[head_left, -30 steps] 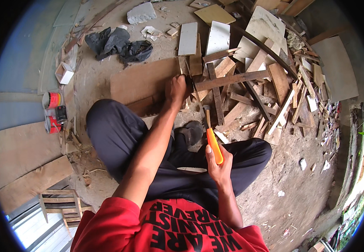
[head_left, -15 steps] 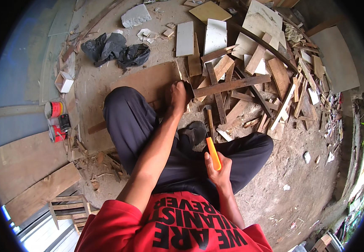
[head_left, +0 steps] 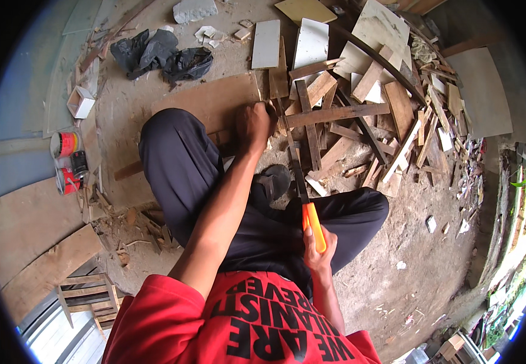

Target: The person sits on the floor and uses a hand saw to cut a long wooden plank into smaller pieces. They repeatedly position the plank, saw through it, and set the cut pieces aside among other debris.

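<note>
My right hand [head_left: 320, 250] is wrapped round the orange handle of a handsaw [head_left: 314, 225], low in front of my right thigh. Its thin dark blade reaches away from me and crosses a long wooden strip [head_left: 341, 113] just right of my left hand [head_left: 256, 125]. That hand is closed on the strip, its fingers partly hidden from above. The strip's right part lies over loose wood pieces. Beyond my left knee a flat brown board [head_left: 214, 92] lies on the floor.
Scrap wood [head_left: 402, 109] is heaped at the far right. Black plastic bags [head_left: 154, 51] lie far left, with red cans [head_left: 66, 144] nearer on the left. A white panel [head_left: 266, 45] stands out beyond my hands. My sandalled foot [head_left: 275, 180] is close to the blade.
My right hand has drawn slightly nearer to me and to the right with the saw, and more blade shows. My left hand stays on the wooden strip. The whole view has shifted a little.
</note>
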A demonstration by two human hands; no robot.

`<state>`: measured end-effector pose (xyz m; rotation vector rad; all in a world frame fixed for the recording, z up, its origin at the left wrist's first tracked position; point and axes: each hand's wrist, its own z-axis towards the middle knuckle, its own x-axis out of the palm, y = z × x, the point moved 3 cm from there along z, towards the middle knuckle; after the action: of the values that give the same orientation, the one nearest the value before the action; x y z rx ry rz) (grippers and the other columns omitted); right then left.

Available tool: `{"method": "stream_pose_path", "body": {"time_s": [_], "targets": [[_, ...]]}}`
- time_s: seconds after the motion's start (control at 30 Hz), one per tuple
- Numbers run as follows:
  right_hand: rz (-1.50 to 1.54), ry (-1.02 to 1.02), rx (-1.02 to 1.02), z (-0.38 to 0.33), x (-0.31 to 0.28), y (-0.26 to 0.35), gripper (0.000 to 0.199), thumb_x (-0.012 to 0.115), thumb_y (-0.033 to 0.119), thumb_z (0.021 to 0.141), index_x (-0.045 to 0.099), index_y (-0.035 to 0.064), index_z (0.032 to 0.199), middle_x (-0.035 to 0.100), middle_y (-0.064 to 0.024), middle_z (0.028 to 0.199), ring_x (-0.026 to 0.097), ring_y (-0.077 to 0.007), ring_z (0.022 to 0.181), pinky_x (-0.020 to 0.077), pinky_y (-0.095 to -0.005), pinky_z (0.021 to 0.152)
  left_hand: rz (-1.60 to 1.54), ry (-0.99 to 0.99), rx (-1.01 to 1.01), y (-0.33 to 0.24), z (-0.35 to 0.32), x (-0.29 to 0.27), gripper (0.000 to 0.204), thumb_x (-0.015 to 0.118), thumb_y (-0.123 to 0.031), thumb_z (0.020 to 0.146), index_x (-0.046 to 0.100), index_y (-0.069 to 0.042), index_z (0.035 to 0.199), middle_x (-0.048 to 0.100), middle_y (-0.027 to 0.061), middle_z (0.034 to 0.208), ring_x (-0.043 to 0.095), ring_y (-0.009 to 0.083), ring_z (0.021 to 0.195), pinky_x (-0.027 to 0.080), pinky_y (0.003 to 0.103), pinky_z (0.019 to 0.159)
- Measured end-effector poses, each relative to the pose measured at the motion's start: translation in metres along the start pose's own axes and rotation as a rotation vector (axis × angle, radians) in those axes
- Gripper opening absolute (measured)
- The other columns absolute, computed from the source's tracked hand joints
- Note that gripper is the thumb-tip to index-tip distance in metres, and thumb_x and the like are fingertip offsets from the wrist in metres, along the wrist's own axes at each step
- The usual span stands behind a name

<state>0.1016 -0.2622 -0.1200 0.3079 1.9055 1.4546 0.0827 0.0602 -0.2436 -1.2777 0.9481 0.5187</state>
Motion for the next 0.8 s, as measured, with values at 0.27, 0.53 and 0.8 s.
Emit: {"method": "stream_pose_path", "body": {"time_s": [0.27, 0.53, 0.8], "targets": [[0.075, -0.003, -0.019, 0.051, 0.029, -0.013, 0.038, 0.065, 0.025, 0.095, 0.054, -0.0002, 0.068, 0.046, -0.0067, 0.051, 0.042, -0.0133, 0.044, 0.0351, -0.0313, 0.045, -0.044, -0.088, 0.026, 0.024, 0.010, 0.031, 0.030, 0.058, -0.025, 0.089, 0.069, 0.002, 0.084, 0.067, 0.0294, 0.086, 0.068, 0.0450, 0.084, 0.053, 0.052, 0.071], [0.045, 0.001, -0.040, 0.050, 0.040, -0.010, 0.039, 0.064, 0.025, 0.095, 0.054, 0.0003, 0.067, 0.048, -0.0067, 0.051, 0.045, -0.0139, 0.043, 0.0371, -0.0319, 0.045, -0.043, -0.051, -0.092, 0.035, 0.013, 0.042, 0.027, 0.043, -0.016, 0.094, 0.064, 0.000, 0.095, 0.066, 0.0266, 0.097, 0.065, 0.0435, 0.092, 0.054, 0.050, 0.075], [0.000, -0.041, -0.056, 0.025, 0.036, -0.002, 0.036, 0.061, 0.023, 0.096, 0.054, 0.0000, 0.069, 0.043, -0.0046, 0.050, 0.040, -0.0120, 0.044, 0.0329, -0.0308, 0.044, 0.156, 0.008, 0.001, 0.027, 0.009, 0.028, 0.026, 0.042, -0.016, 0.093, 0.065, -0.005, 0.093, 0.066, 0.0223, 0.097, 0.065, 0.0400, 0.089, 0.053, 0.049, 0.074]]}}
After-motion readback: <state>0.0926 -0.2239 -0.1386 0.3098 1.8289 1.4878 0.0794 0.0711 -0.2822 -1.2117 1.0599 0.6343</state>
